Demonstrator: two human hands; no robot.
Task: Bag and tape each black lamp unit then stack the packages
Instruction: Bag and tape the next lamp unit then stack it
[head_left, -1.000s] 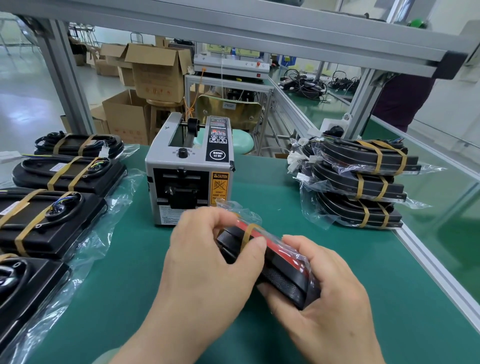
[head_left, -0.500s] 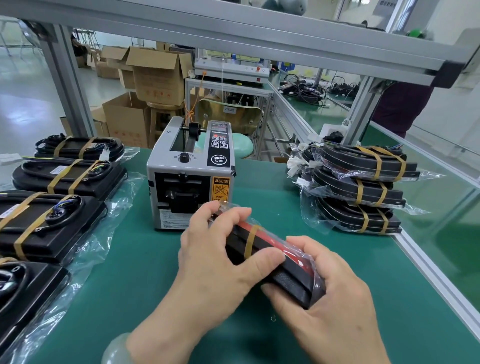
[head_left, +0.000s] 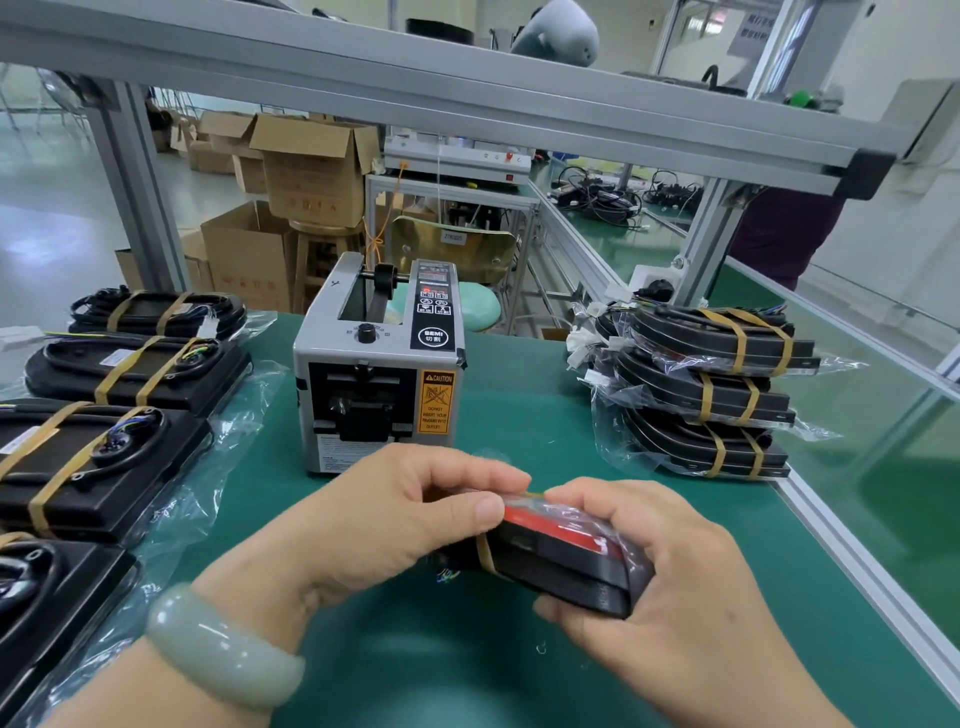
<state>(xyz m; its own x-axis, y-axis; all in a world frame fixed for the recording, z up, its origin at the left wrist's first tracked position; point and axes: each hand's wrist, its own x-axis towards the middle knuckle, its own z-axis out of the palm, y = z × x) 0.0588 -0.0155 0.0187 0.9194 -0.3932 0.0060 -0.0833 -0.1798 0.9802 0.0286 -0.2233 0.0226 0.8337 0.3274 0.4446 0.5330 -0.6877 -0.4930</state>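
Left hand (head_left: 395, 514) and right hand (head_left: 670, 587) grip the bagged black lamp unit (head_left: 561, 566); red-faced, tan-banded

Bare green bench mat (head_left: 524, 415) is left open between grey box-shaped tape dispenser (head_left: 376, 384) and stack of bagged black lamp units (head_left: 701, 400) at right. Left side is blocked by row of tan-banded black lamp units (head_left: 156, 467). Near centre is filled by left hand (head_left: 395, 519) and right hand (head_left: 675, 571) gripping plastic-bagged black lamp unit (head_left: 561, 556).
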